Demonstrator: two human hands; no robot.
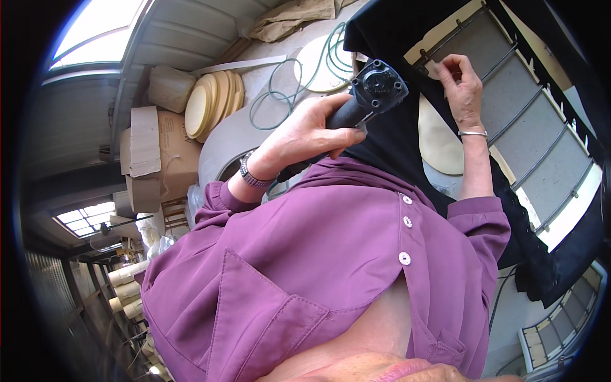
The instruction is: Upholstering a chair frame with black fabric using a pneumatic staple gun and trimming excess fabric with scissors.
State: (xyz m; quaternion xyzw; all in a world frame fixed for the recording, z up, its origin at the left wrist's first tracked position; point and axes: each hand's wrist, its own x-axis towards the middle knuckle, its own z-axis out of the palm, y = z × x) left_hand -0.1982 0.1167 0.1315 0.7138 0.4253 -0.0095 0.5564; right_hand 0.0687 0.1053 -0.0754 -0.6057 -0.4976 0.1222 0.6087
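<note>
My left hand (305,127), with a dark watch on its wrist, is wrapped around the handle of a black pneumatic staple gun (380,86). The gun's round, bolted head points up toward me, above black fabric (388,137). To the right, my right hand (463,89) has thumb and fingers pinched together at the edge of a frame (509,83) with grey panels and dark curved rods. A small pale scrap (434,69) shows at its fingertips; its material is unclear. Black fabric drapes around the frame.
A green hose (270,95) lies in loops at the back left. Round cream pads (207,105) lean beside a cardboard box (165,153). A pale rounded piece (439,140) lies below my right hand, and another rodded frame (566,318) stands at lower right.
</note>
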